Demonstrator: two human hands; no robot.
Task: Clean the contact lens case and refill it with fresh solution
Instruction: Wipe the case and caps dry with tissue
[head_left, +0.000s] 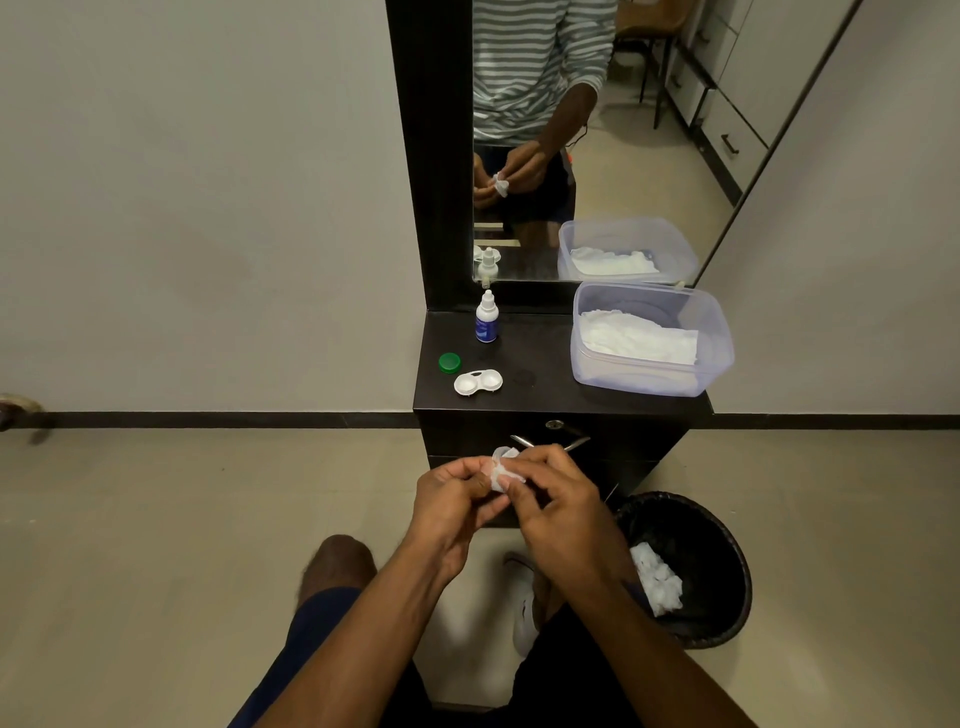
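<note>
Now your left hand (457, 499) and right hand (558, 499) both pinch a small white tissue (501, 470) in a tight grip, in front of the desk (545, 384). Your open lens case (478, 382) sits on the desk, between the green cap (449, 362) and the bottle (487, 325).

Home dressing corner: tall mirror (597, 156), dark vanity cabinet (550, 441), waste bin (727, 597).
</note>
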